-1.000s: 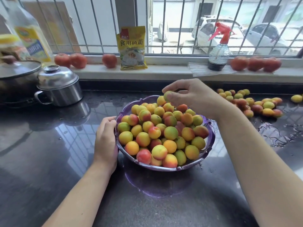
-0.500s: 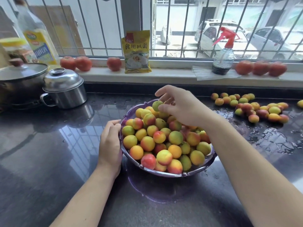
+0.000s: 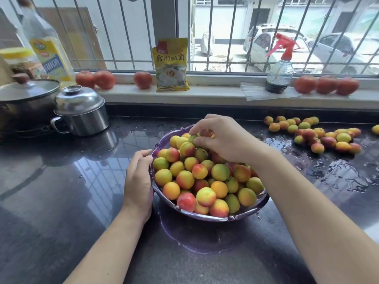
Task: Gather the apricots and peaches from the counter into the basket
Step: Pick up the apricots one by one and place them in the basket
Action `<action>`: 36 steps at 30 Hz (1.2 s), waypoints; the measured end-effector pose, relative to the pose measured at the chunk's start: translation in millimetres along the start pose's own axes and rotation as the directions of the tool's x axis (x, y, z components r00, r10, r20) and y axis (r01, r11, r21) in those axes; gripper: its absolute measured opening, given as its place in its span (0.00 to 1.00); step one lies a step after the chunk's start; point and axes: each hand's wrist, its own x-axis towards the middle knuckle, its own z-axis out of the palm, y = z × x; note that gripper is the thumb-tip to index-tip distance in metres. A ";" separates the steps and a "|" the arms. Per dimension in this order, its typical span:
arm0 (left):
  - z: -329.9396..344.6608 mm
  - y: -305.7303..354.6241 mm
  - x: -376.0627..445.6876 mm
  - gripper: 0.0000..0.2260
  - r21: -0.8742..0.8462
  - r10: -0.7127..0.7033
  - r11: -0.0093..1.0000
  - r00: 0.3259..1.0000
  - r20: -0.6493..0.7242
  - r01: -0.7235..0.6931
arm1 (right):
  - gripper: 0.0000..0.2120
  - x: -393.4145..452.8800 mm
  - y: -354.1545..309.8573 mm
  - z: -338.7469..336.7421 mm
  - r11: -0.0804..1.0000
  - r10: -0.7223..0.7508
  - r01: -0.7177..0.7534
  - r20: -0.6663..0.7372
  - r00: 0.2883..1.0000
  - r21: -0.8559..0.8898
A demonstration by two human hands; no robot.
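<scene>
Apricot (image 3: 193, 138): pinched in my right hand (image 3: 223, 140), atop the heap.
Left hand (image 3: 138, 179): gripping the basket (image 3: 235, 217) rim.

Right hand (image 3: 223, 140) hides basket's (image 3: 205, 217) far fruit; oil bottle (image 3: 47, 50) blurred, cropped at top.

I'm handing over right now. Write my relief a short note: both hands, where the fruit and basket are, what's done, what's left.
Left hand: holds the purple basket by its left rim, steadying it.
Right hand: over the far side of the pile, fingers curled round a greenish fruit, not yet released.
Done: basket heaped with apricots and peaches, mid-counter.
Left: a loose cluster of fruit on the wet counter to the right, plus one at the far right edge. Heap is high, so place gently.
</scene>
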 end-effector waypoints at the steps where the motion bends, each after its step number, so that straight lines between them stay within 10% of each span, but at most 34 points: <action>1: -0.3 0.9 -0.4 0.10 0.002 -0.004 1.000 1.000 0.002 0.004 | 0.09 -0.7 0.2 -0.4 1.000 -0.001 0.001 0.013 1.000 -0.003; 7: 3.6 10.8 -3.0 0.11 -0.029 -0.070 0.997 0.996 0.047 0.072 | 0.12 -4.5 32.8 -39.1 0.956 0.178 -0.110 -0.240 0.954 0.272; 14: 15.8 27.1 23.4 0.18 -0.098 -0.317 0.936 0.931 0.178 0.338 | 0.10 -39.7 152.5 -42.9 0.712 0.702 -0.507 -0.502 0.505 0.487; 17: 23.4 22.4 30.8 0.19 -0.175 -0.348 0.902 0.905 0.244 0.394 | 0.15 -53.9 178.7 -23.7 0.655 0.724 -0.668 -0.546 0.422 0.352; 21: 19.4 10.9 33.5 0.18 -0.244 -0.267 0.905 0.913 0.308 0.347 | 0.14 -45.8 184.9 -11.2 0.642 0.649 -0.757 -0.613 0.451 0.123; 28: 14.8 5.9 42.1 0.19 -0.235 -0.186 0.935 0.931 0.315 0.266 | 0.15 8.1 204.2 -11.7 0.518 0.339 -0.677 -0.601 0.724 -0.523; 36: 15.0 3.4 45.1 0.17 -0.250 -0.178 0.938 0.953 0.247 0.240 | 0.21 26.8 226.4 -14.0 0.357 0.514 -0.755 -0.560 0.650 -0.550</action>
